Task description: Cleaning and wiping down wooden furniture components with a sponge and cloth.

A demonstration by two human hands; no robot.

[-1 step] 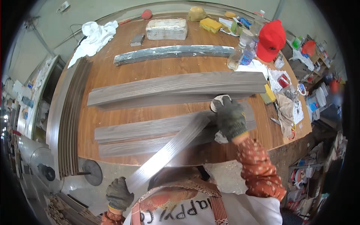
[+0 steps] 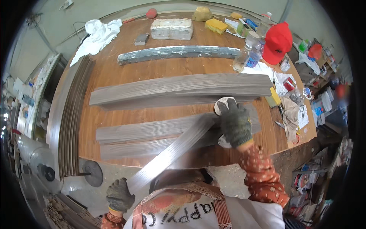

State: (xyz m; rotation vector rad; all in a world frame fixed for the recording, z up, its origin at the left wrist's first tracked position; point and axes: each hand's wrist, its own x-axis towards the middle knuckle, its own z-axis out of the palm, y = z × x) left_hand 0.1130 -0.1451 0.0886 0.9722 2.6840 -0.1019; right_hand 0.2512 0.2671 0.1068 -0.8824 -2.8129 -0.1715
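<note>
Gloved in dark grey, my left hand [image 2: 120, 194] is closed around the near end of a grey wood-grain strip [image 2: 167, 156], which slants from beyond the table's front edge up to the right. My right hand [image 2: 235, 124], in a matching glove, is closed over a white cloth [image 2: 225, 105] at the strip's far end. More white shows below that palm; the fingers hide part of the grip. Beneath the slanted strip lie two grey boards [image 2: 129, 131], and beyond them a stack of similar boards [image 2: 179, 86].
Many strips [image 2: 74, 118] stand packed along the table's left edge. Farther back are a paint-smeared bar [image 2: 179, 54], a wrapped block [image 2: 171, 29] and a white cloth heap [image 2: 100, 35]. Bottles [image 2: 242, 57], a red cap [image 2: 277, 43] and a yellow sponge [image 2: 273, 97] sit at the right.
The view has shifted very slightly. Both hands keep their places on the strip, with no clear movement of it.
</note>
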